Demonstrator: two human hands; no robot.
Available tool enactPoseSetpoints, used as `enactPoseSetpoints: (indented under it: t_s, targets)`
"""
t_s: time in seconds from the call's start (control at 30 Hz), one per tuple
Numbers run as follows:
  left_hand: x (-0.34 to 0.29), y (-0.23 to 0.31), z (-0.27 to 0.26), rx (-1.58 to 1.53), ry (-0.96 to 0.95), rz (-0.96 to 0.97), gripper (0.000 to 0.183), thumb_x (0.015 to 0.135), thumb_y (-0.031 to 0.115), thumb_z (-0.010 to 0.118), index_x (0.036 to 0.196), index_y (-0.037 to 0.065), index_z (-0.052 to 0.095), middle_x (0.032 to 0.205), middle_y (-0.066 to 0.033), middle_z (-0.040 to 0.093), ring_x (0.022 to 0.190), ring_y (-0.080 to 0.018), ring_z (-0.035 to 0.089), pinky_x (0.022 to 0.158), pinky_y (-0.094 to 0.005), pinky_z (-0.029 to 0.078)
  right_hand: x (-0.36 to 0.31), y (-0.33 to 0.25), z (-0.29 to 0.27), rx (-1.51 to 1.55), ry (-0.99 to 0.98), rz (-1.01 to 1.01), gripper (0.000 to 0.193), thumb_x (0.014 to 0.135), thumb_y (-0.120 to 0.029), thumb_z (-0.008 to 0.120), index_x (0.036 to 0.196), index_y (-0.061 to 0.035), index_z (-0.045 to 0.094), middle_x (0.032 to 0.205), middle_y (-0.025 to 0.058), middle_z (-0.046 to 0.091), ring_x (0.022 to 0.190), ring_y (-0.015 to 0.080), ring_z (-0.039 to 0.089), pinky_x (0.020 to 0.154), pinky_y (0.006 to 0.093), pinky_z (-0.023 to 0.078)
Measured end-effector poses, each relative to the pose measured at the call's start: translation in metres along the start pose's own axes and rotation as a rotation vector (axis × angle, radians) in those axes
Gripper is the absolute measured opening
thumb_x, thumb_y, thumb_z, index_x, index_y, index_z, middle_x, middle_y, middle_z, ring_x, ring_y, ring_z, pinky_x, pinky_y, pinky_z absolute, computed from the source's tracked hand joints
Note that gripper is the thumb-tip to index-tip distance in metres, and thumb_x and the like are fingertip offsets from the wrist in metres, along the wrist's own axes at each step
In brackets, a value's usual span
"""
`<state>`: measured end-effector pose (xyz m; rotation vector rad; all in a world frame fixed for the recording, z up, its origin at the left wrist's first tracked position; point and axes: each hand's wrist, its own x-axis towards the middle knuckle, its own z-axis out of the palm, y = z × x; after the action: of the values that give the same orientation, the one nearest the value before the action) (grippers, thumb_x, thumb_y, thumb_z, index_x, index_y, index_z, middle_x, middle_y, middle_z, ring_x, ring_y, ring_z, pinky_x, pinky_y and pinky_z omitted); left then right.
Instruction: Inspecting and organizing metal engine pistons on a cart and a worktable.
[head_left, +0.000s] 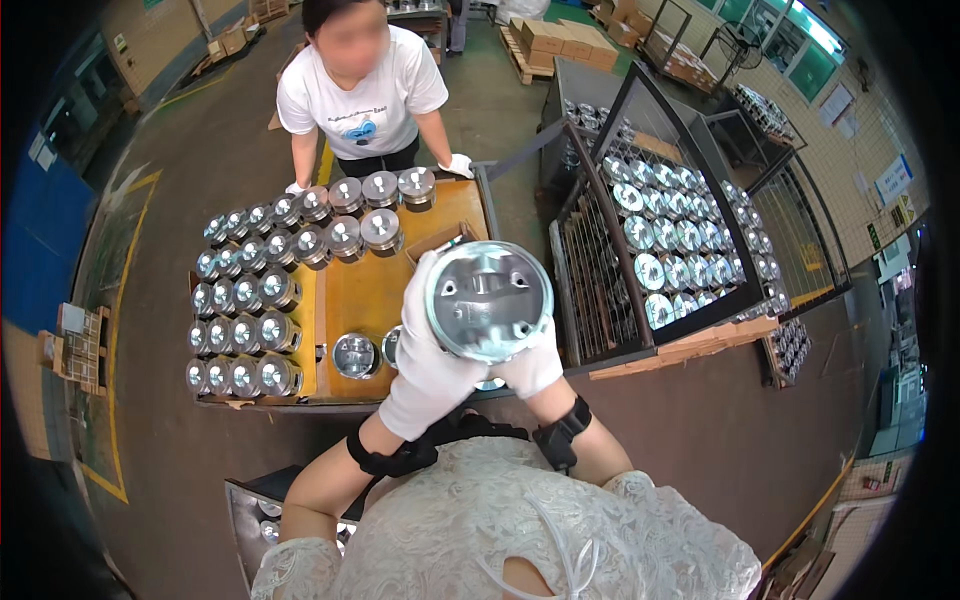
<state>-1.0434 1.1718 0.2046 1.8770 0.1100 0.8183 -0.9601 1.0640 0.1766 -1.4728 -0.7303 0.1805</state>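
Observation:
A shiny metal piston (490, 300) is held up close in front of me, its hollow underside with ribs and pin bosses facing up. My left hand (425, 365), in a white glove, closes round its left side. My right hand (535, 365), gloved too, grips it from below and the right. The fingers under the piston are hidden. On the yellow tabletop (345, 285) beyond, a loose piston (356, 355) lies left of my left hand; another beside it is mostly covered by that hand. Rows of upright pistons (275, 287) fill the table's left and far sides.
Across the table a person (365, 95) in a white T-shirt and gloves leans on its far edge. To the right stands a wire-mesh cart (610, 270) with a dark frame, stacked with pistons. A cardboard box (435, 242) sits behind my hands. Below left is a dark bin (240, 510) holding metal parts.

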Motion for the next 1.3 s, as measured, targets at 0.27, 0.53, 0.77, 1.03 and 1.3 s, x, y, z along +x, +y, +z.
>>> enactPoseSetpoints:
  t_s: [0.27, 0.53, 0.77, 1.03, 1.3]
  targets:
    - [0.001, 0.014, -0.044, 0.530, -0.039, 0.259, 0.079, 0.062, 0.010, 0.080, 0.128, -0.007, 0.040, 0.119, -0.0248, 0.049, 0.109, -0.0396, 0.051, 0.095, -0.0459, 0.040, 0.037, 0.004, 0.013, 1.366, -0.174, 0.558, 0.060, 0.094, -0.044, 0.037, 0.139, -0.0039, 0.038, 0.140, 0.0196, 0.042, 0.125, 0.0319, 0.046, 0.104, 0.0459, 0.038]
    - [0.056, -0.040, -0.132, 0.395, -0.216, 0.119, 0.018, 0.079, 0.008, 0.067, 0.088, 0.000, 0.054, 0.077, -0.0115, 0.051, 0.068, -0.0288, 0.053, 0.062, -0.0364, 0.044, 0.104, 0.007, 0.090, 1.039, -0.255, 0.592, 0.063, 0.099, -0.050, 0.031, 0.148, -0.0115, 0.022, 0.140, 0.0105, 0.044, 0.129, 0.0229, 0.043, 0.107, 0.0408, 0.034]
    - [0.058, -0.235, -0.211, 0.316, -0.136, -0.382, 0.025, 0.083, 0.015, 0.063, 0.105, 0.003, 0.062, 0.091, -0.0130, 0.065, 0.082, -0.0224, 0.061, 0.077, -0.0334, 0.050, 0.161, 0.136, 0.115, 0.097, -0.353, 0.572, 0.056, 0.097, -0.031, 0.049, 0.144, -0.0069, 0.030, 0.142, 0.0109, 0.042, 0.123, 0.0218, 0.046, 0.100, 0.0358, 0.038]
    - [-0.018, -0.398, -0.185, 0.876, -0.609, -0.086, 0.015, 0.080, 0.024, 0.061, 0.092, 0.015, 0.064, 0.081, -0.0100, 0.060, 0.075, -0.0291, 0.061, 0.063, -0.0404, 0.051, 0.168, 0.331, 0.164, 0.820, -0.007, 1.285, 0.052, 0.095, -0.029, 0.054, 0.136, -0.0029, 0.034, 0.148, 0.0287, 0.019, 0.130, 0.0440, 0.033, 0.104, 0.0501, 0.037]
    - [-0.028, -0.417, -0.150, 0.841, -0.894, -0.039, 0.017, 0.082, 0.018, 0.059, 0.098, 0.017, 0.064, 0.087, -0.0073, 0.060, 0.085, -0.0248, 0.060, 0.078, -0.0371, 0.046, 0.206, 0.422, 0.204, 0.859, 0.199, 1.488, 0.076, 0.092, -0.037, 0.056, 0.144, -0.0021, 0.013, 0.145, 0.0318, 0.020, 0.133, 0.0467, 0.025, 0.112, 0.0491, 0.025]
